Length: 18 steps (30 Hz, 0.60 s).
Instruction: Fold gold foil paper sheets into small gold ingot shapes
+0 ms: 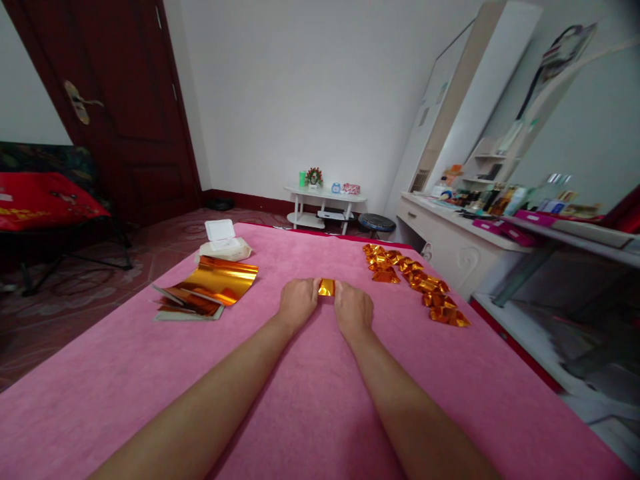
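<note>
Over the middle of the pink-covered table, my left hand (299, 301) and my right hand (354, 309) grip the two ends of a small piece of folded gold foil paper (327, 287). Both hands are closed, and their fingertips are mostly hidden. To the left lies a stack of gold foil sheets (220, 279), the top one curling up. Several folded gold foil pieces (423, 280) sit in a cluster to the right, apart from my right hand.
A white packet with an open lid (225, 248) is behind the foil stack on the pink cover (310, 413). A round stool (377, 223) and a low white table (325, 195) stand past the far edge. A cluttered dresser (450, 227) is on the right.
</note>
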### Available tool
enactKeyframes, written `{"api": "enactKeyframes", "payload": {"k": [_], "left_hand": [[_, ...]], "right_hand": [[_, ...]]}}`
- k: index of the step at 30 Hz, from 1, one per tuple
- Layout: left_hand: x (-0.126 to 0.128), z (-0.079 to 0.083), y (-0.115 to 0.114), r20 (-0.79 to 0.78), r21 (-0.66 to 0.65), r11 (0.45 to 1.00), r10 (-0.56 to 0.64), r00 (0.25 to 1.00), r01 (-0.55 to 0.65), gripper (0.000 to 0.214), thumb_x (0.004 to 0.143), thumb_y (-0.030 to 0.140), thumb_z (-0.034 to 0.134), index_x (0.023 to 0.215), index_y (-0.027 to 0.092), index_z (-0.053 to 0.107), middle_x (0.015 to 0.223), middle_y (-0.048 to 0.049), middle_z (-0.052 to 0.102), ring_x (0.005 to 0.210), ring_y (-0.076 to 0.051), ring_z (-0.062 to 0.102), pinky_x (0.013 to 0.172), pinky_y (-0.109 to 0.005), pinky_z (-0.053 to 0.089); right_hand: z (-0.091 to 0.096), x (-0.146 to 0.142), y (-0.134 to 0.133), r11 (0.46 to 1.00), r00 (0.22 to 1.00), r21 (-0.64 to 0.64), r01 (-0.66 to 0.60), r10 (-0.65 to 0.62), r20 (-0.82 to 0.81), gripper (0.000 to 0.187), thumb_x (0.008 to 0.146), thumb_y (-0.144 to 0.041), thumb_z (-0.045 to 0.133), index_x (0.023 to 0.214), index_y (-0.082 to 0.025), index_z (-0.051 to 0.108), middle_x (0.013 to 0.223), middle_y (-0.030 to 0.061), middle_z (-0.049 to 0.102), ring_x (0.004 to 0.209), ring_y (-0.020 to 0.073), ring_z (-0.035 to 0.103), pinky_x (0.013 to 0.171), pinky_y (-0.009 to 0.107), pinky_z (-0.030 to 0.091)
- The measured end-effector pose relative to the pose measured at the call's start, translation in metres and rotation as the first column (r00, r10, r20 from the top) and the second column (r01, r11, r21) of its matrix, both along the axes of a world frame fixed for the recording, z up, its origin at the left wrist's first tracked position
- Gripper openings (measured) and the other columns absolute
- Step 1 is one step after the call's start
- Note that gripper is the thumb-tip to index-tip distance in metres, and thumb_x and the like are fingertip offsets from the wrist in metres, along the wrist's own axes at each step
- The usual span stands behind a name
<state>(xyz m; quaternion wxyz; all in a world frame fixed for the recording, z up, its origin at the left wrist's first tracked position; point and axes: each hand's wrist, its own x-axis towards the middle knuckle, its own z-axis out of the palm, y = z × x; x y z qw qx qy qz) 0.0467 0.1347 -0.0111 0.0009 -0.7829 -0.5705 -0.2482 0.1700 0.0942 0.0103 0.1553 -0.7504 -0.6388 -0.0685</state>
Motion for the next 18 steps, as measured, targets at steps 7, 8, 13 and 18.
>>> {"api": "enactKeyframes", "payload": {"k": [7, 8, 13, 18], "left_hand": [[-0.001, 0.003, -0.003, 0.019, -0.011, 1.000, -0.008, 1.000, 0.008, 0.058, 0.096, 0.041, 0.015, 0.089, 0.017, 0.068, 0.089, -0.0103, 0.071, 0.079, -0.020, 0.065, 0.067, -0.027, 0.040], [-0.002, 0.004, -0.004, 0.031, -0.013, 1.000, -0.009, 0.999, 0.010, 0.060, 0.096, 0.043, 0.014, 0.088, 0.018, 0.068, 0.088, -0.0097, 0.071, 0.079, -0.019, 0.065, 0.066, -0.027, 0.040], [-0.007, 0.008, -0.006, 0.163, -0.109, 0.994, 0.019, 0.986, -0.001, 0.062, 0.093, 0.054, 0.015, 0.085, 0.019, 0.066, 0.085, -0.0086, 0.071, 0.082, -0.021, 0.064, 0.065, -0.027, 0.040], [-0.011, 0.007, -0.003, 0.248, -0.170, 0.984, -0.010, 0.969, 0.054, 0.061, 0.092, 0.056, 0.016, 0.086, 0.021, 0.066, 0.087, -0.0057, 0.071, 0.085, -0.022, 0.064, 0.066, -0.028, 0.041]], "right_hand": [[-0.009, 0.002, 0.002, 0.996, 0.998, 0.085, -0.007, 0.011, -0.057, 0.045, 0.096, -0.034, 0.025, 0.098, -0.020, 0.068, 0.085, 0.0109, 0.071, 0.077, 0.0181, 0.066, 0.068, 0.025, 0.042], [-0.011, 0.005, 0.003, 0.995, 0.997, 0.099, -0.002, 0.010, -0.075, 0.045, 0.096, -0.035, 0.025, 0.098, -0.021, 0.068, 0.084, 0.0100, 0.071, 0.076, 0.0186, 0.066, 0.067, 0.026, 0.042], [-0.020, 0.053, 0.014, 0.980, 0.964, 0.180, 0.081, -0.031, -0.263, 0.042, 0.093, -0.039, 0.032, 0.091, -0.021, 0.069, 0.081, 0.0089, 0.071, 0.074, 0.0189, 0.064, 0.063, 0.025, 0.040], [-0.023, 0.121, 0.023, 0.944, 0.935, 0.250, 0.215, -0.125, -0.333, 0.035, 0.087, -0.028, 0.039, 0.087, -0.013, 0.071, 0.085, 0.0122, 0.071, 0.078, 0.0219, 0.062, 0.069, 0.028, 0.042]]}}
